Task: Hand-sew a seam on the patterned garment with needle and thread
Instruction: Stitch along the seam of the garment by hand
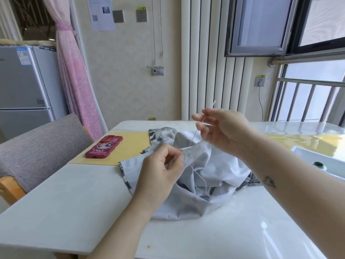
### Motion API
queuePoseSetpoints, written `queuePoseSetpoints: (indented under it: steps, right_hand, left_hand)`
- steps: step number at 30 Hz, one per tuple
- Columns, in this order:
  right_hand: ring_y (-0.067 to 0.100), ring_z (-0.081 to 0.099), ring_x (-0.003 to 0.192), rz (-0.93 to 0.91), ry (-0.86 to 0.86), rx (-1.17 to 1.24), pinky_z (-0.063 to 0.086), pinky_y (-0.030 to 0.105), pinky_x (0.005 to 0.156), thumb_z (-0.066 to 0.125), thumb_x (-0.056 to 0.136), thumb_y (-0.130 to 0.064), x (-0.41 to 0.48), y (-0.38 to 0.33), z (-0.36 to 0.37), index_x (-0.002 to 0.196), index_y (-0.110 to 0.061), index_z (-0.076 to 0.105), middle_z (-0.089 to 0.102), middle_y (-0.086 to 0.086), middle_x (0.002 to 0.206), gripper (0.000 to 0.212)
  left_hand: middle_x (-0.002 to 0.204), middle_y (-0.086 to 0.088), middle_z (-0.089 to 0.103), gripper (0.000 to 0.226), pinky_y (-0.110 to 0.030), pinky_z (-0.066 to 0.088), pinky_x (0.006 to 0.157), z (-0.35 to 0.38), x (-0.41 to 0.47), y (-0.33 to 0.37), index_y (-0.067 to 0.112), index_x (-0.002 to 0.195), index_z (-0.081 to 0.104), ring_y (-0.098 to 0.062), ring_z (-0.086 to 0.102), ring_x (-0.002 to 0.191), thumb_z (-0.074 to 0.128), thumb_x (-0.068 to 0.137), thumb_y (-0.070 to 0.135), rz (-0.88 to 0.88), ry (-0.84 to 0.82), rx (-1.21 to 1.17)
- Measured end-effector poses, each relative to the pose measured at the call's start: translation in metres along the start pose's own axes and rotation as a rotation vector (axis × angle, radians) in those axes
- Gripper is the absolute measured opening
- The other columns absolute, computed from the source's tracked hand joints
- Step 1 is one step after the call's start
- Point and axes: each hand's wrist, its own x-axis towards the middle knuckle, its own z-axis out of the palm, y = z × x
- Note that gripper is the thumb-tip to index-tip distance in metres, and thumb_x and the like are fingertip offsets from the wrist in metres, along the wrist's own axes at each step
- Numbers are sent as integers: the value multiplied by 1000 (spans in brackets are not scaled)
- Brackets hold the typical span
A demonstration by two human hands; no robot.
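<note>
Mid-seam: left hand point(164, 167) pinches garment point(205, 165) on counter point(74, 202); right hand point(222, 128) pinches needle point(212, 104), thread point(194, 136) drawn up taut. Stitches started, more to sew; how many done, can't tell.

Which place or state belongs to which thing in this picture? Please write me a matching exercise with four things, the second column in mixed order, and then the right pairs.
Things:
1. left hand
2. right hand
3. pink phone
4. green object

Place or state:
A. lies on the yellow mat
B. sits in the white tray
C. pinches a fold of the garment
D. raised, pinches the thread

Pairs: 1-C, 2-D, 3-A, 4-B.
</note>
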Motion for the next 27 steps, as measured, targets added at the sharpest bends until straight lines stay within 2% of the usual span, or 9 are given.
queuePoseSetpoints:
  steps: [3,7,9,10,13,16,18,21,27]
  right_hand:
    - [27,70,76,-117,20,-19,59,40,69,37,102,-14,5,-4,-4,85,-8,47,65,8,79,21]
    - [11,57,82,-718,15,-1388,34,41,105,37,101,-17,12,6,-24,88,-14,43,65,-6,74,15]
    - [14,49,81,-818,-21,-1745,10,50,114,35,100,-19,17,7,-31,88,-17,41,57,-4,69,13]
    - [17,49,74,-800,-17,-1837,20,46,110,34,100,-22,17,5,-33,89,-16,42,54,-3,66,15]
    - [23,53,58,-449,-58,-1438,44,34,66,38,101,-20,10,-8,-28,93,-8,51,49,-1,57,19]
    - [22,62,52,-59,-136,-424,59,40,71,37,101,-10,1,-16,-21,90,-5,48,35,-1,46,17]
    - [28,70,75,-81,-128,-89,57,43,83,33,102,-7,6,-16,-22,89,-6,47,32,-1,45,19]
    - [28,67,102,-229,-10,-60,49,40,93,35,102,-10,18,-14,-20,88,-9,49,36,-3,43,20]
    - [33,62,90,-464,141,-492,45,46,95,46,98,-19,30,0,-28,82,-16,55,56,-8,47,18]
  left_hand:
    - [66,9,61,9,-17,41,60,-1,-1,-3,22,77,60,-8,51,62,57,82,29,-19,-11,-5]
    - [69,4,63,6,-21,45,62,0,1,-3,26,80,58,-12,55,65,56,81,31,-20,-1,14]
    - [66,7,61,6,-20,44,61,0,2,-2,26,79,58,-9,53,64,55,81,32,-22,8,19]
    - [66,6,61,7,-20,44,61,0,2,-2,26,79,58,-9,52,64,55,81,32,-26,9,17]
    - [66,2,60,9,-22,43,60,-1,2,-2,25,77,58,-9,51,63,56,81,32,-35,12,6]
    - [63,10,58,12,-19,42,59,-2,2,-2,23,75,59,-7,50,62,59,86,27,-54,19,-5]
    - [62,12,57,12,-17,41,58,-1,1,-2,23,75,59,-6,48,61,61,88,24,-59,18,3]
    - [63,10,58,10,-16,42,59,-2,1,-1,24,75,59,-7,50,62,58,85,29,-58,14,9]
    - [62,13,57,17,-14,41,59,-3,2,7,21,75,59,-5,49,61,60,89,13,-48,26,20]
